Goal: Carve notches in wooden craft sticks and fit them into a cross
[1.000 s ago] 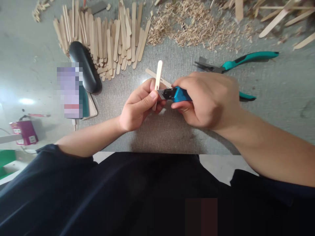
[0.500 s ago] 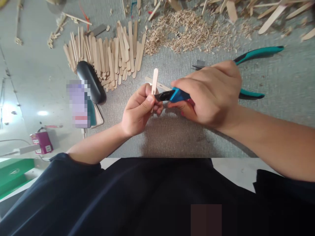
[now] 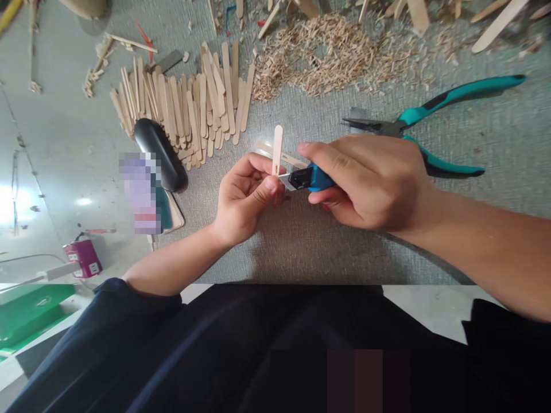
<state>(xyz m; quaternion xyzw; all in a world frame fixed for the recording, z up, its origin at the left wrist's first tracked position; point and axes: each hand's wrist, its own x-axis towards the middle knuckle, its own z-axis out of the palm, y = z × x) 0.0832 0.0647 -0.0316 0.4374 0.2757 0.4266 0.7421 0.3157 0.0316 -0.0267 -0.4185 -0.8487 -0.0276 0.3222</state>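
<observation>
Between thumb and fingers, my left hand (image 3: 247, 198) pinches a wooden craft stick (image 3: 278, 146) that stands nearly upright. A small slot shows in the stick just above my thumb. My right hand (image 3: 372, 183) is closed around a blue utility knife (image 3: 319, 178). Its blade points left and meets the stick beside my left thumb; whether it is inside the wood is hard to tell. Behind the blade, a second craft stick (image 3: 295, 160) with a slot lies on the table. Needle-nose pliers (image 3: 413, 117) with teal handles lie open beyond my right hand, partly covered by it.
A heap of craft sticks (image 3: 193, 109) lies at the back left, beside a black case (image 3: 159, 155) and a phone (image 3: 142, 195). Wood shavings (image 3: 318, 57) spread across the back. A purple power socket block (image 3: 84, 258) sits at the left. More sticks (image 3: 499, 26) lie at the far right.
The knife has drawn back slightly to the right, and more of its blade shows. My right hand has shifted, uncovering more of the pliers. The whole view has also moved a little.
</observation>
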